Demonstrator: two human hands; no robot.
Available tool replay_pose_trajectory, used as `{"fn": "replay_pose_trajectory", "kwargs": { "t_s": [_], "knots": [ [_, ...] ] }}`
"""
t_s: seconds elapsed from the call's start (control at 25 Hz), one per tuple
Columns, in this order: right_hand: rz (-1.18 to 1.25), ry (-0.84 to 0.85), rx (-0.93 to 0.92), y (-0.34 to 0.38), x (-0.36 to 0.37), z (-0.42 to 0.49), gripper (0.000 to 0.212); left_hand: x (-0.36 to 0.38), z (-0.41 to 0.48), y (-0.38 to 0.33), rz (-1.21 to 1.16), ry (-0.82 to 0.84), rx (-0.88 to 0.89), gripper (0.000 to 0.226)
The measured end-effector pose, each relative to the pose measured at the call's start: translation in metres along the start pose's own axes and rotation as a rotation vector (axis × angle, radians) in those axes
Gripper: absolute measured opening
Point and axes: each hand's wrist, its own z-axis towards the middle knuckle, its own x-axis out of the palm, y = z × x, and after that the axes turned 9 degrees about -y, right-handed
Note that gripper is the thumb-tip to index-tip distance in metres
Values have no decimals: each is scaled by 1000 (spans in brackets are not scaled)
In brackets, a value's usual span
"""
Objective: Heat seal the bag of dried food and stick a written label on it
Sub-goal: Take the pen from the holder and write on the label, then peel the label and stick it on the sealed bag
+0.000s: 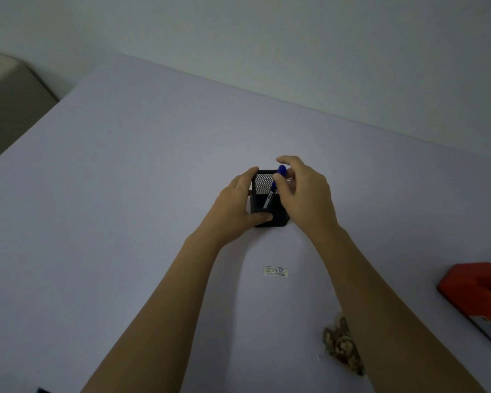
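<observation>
A black mesh pen holder (262,184) stands mid-table. My left hand (236,208) grips its left side, thumb on the front wall. A blue-capped pen (275,182) leans inside the holder. My right hand (306,194) is at the pen's top, fingertips curled around the cap. A small white label (275,271) with handwriting lies flat on the table nearer to me. The clear bag of dried food (342,346) lies at the lower right, partly hidden by my right forearm.
A red heat sealer (476,293) sits at the right edge, cut off by the frame. The pale table (125,194) runs to a wall at the back. A beige piece of furniture (9,89) stands beyond the left edge.
</observation>
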Motion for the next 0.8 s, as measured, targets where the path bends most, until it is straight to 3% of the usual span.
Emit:
{"fn": "replay_pose_trajectory", "kwargs": {
  "t_s": [0.16, 0.4, 0.52, 0.6, 0.68, 0.8],
  "knots": [
    [-113, -133, -66, -14, 4, 0, 35, 1, 0, 1, 9, -6, 13, 91],
    [20, -104, 76, -26, 1, -9, 55, -3, -16, -4, -116, -15, -24, 110],
    [96, -241, 206, -35, -14, -38, 39, 3, -44, 1, -209, -242, -128, 94],
    [38, -162, 276, -45, -20, -71, 32, 18, -71, 8, -148, -358, -189, 64],
    [-14, 14, 282, -49, -18, -106, 31, 37, -96, 16, -40, -308, -134, 43],
    [-60, 194, 237, -48, -9, -138, 40, 62, -114, 29, 202, -214, 124, 41]
  ]
}}
